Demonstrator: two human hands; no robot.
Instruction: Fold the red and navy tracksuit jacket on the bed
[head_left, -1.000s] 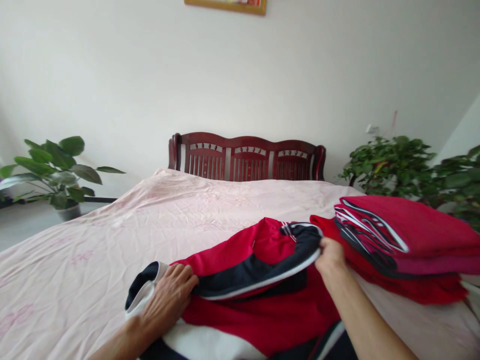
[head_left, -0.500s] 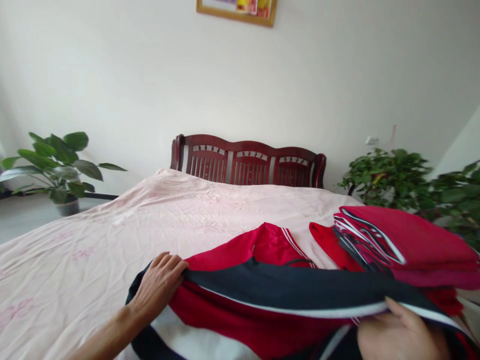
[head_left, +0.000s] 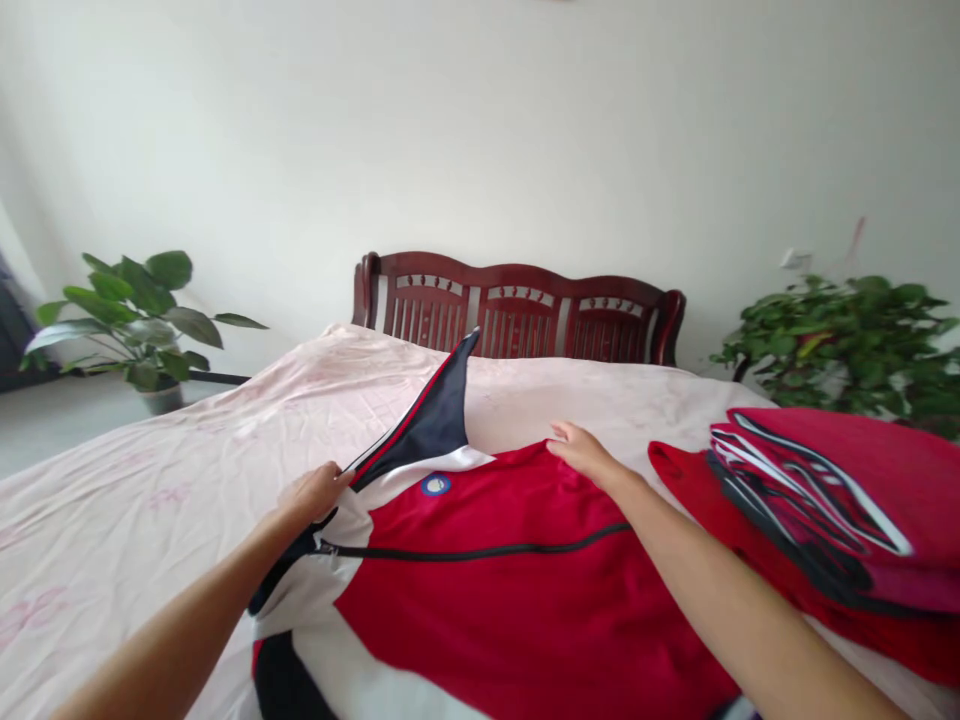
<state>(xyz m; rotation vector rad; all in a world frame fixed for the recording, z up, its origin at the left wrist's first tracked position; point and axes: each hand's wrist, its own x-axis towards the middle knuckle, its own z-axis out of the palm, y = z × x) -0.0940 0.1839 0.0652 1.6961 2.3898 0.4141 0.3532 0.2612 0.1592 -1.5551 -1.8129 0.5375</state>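
Observation:
A red, white and navy zip-up track jacket [head_left: 487,610] lies front up on the bed, its dark zipper running across the red body. My left hand [head_left: 319,492] is closed on the jacket's shoulder, near the collar. One navy sleeve [head_left: 435,408] with a white and red stripe points away toward the headboard. At the far side edge of the red body, my right hand [head_left: 581,452] pinches the fabric between thumb and fingers. A round blue badge [head_left: 436,484] shows on the chest between my hands. The jacket's lower part is partly hidden behind my right forearm.
To the right a stack of folded red and navy clothes [head_left: 832,480] sits on the pale pink bedsheet [head_left: 187,520]. A dark red wooden headboard [head_left: 517,300] stands against the wall. Potted plants [head_left: 142,320] are on the left and right.
The sleeve, which lay across the jacket toward the right, now points away toward the headboard. My right hand has moved from the near right to the jacket's far edge. The zipped front now shows.

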